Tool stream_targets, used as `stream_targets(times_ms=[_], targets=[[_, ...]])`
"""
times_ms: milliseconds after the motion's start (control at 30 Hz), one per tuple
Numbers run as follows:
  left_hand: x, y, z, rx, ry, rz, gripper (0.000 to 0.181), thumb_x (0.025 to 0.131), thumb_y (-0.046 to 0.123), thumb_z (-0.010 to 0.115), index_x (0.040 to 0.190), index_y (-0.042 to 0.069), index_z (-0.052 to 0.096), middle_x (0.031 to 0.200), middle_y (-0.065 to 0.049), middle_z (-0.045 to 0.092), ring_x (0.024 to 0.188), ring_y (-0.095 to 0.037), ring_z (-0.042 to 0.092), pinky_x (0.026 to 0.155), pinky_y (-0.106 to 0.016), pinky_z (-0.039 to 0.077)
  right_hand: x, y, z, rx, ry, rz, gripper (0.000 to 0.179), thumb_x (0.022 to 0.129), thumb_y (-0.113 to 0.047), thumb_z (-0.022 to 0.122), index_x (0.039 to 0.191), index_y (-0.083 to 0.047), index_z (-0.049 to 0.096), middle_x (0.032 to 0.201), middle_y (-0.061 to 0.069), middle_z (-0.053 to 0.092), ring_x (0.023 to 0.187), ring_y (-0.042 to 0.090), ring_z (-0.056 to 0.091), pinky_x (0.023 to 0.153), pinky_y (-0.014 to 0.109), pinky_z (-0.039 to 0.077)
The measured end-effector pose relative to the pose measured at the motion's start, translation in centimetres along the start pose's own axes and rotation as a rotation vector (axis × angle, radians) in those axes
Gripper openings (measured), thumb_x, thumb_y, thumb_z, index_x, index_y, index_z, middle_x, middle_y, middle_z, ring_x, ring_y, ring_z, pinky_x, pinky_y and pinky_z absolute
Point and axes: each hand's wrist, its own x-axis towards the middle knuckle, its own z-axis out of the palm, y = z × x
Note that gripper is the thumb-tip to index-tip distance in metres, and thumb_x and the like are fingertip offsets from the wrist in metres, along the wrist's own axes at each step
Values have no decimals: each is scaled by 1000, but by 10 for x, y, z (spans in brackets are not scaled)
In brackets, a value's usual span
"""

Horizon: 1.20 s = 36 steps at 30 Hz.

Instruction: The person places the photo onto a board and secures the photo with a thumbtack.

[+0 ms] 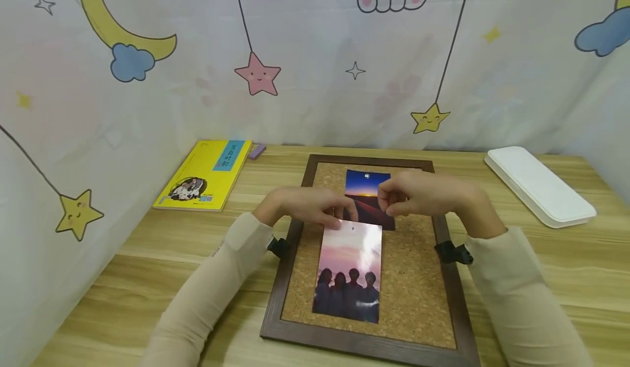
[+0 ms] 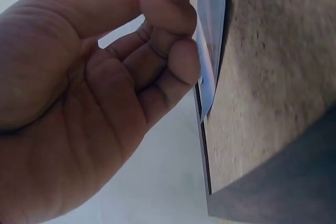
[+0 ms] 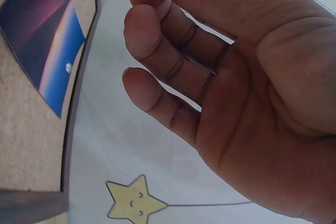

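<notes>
My left hand (image 1: 320,207) pinches the top edge of a glossy pink photo (image 1: 346,274) showing several dark silhouettes. That photo lies over the lower middle of a framed cork board (image 1: 418,301), with a small dark mark near its top. Above it, a dusk landscape photo (image 1: 361,205) is fixed to the cork by a pale push pin (image 1: 366,176). My right hand (image 1: 425,193) hovers over this photo's right edge, fingers curled and thumb meeting the index finger. I cannot tell whether something tiny sits between those fingertips (image 3: 142,30).
A yellow book (image 1: 204,175) lies at the back left, with a small purple block (image 1: 257,151) beside it. At the right rests a white oblong case (image 1: 538,186). Dark clips (image 1: 455,252) grip the board's side rails. A patterned curtain (image 1: 315,110) hangs behind the wooden table.
</notes>
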Motion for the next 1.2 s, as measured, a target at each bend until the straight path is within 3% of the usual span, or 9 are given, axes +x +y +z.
stream_targets(times_ms=[167, 400, 667, 933, 1200], targets=[[9, 5, 4, 0, -14, -14, 25, 99, 2, 60, 124, 5, 60, 91, -1, 64, 79, -11, 63, 71, -25, 51, 12, 2, 10, 15, -49, -11, 10, 96, -3, 62, 89, -9, 63, 76, -5, 58, 68, 9, 53, 64, 28, 47], [14, 6, 9, -27, -26, -92, 24, 99, 2, 60, 123, 3, 59, 86, -3, 64, 75, -15, 64, 66, -24, 51, 26, 2, 22, 60, -115, 2, 10, 96, -2, 62, 89, -9, 64, 77, -4, 59, 68, 10, 53, 63, 28, 46], [17, 6, 13, -49, -35, -131, 22, 98, 2, 61, 120, 3, 59, 82, -4, 63, 68, -14, 61, 67, -23, 50, 38, 2, 35, 22, -138, 4, 12, 91, -1, 65, 89, -13, 67, 81, -4, 61, 72, 10, 54, 67, 28, 46], [20, 6, 17, -82, 3, -169, 23, 96, 2, 65, 118, 6, 60, 79, -4, 63, 64, -16, 63, 63, -25, 52, 42, 2, 40, -3, -159, 37, 11, 92, -5, 67, 89, -15, 68, 82, -6, 62, 73, 9, 55, 68, 28, 47], [22, 6, 20, -72, 36, -164, 19, 96, 5, 67, 113, 6, 60, 78, -5, 63, 61, -17, 63, 60, -24, 51, 45, 4, 45, 18, -188, 42, 12, 92, -2, 65, 88, -14, 68, 80, -6, 61, 69, 9, 53, 65, 26, 45]])
